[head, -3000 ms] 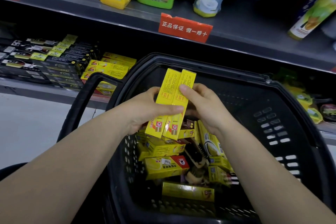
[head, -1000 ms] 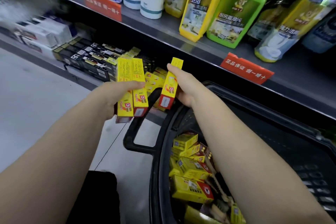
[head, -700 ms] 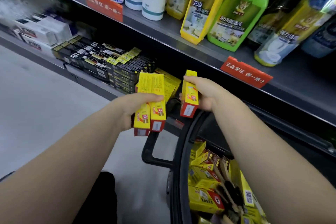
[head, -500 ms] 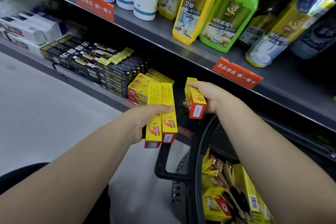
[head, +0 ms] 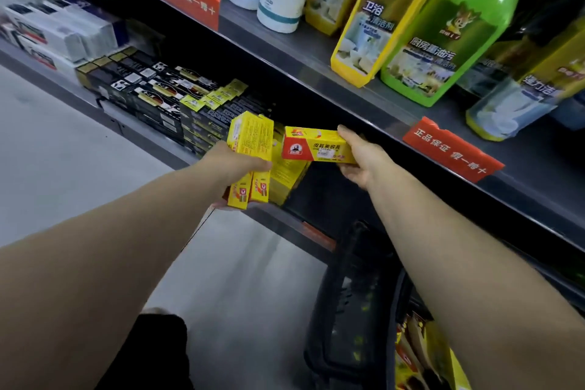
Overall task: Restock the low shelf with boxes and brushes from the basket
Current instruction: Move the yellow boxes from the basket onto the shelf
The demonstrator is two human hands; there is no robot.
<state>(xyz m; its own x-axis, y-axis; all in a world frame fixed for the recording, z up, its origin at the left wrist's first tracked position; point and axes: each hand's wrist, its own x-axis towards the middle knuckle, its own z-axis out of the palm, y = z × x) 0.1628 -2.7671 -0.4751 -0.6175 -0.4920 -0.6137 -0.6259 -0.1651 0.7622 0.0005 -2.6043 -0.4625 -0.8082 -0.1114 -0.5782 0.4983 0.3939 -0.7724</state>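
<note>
Both hands are closed on yellow boxes. The left hand (head: 235,165) wraps round the middle of a pair of boxes (head: 251,139) held upright side by side, thumb across their near face. The right hand (head: 361,158) pinches a single box (head: 316,147) by its right end, fingers on top and thumb beneath, so that it lies level with its red end panel pointing left. All three are at the mouth of the low shelf (head: 285,225), right in front of a stack of yellow boxes (head: 285,177) that already lies there, just right of the rows of black boxes (head: 164,98).

The step in hand looks like setting the single box on or beside that yellow stack. To do it well, the right hand should keep the box level and turned the same way as those below, then slide it in under the upper shelf (head: 316,73) rather than drop it, since the headroom looks low. Holding it by the end alone leaves the far end free to dip, so the red end should touch down first and the box be squared with the stack before the fingers let go. The pair in the left hand stands close to the stack and partly hides it; drawing that hand a little aside would clear the way and save a knock. Those two need turning flat before they go in.

More boxes (head: 418,355) wait in the black basket (head: 351,294) at lower right; no brushes can be made out there.
</note>
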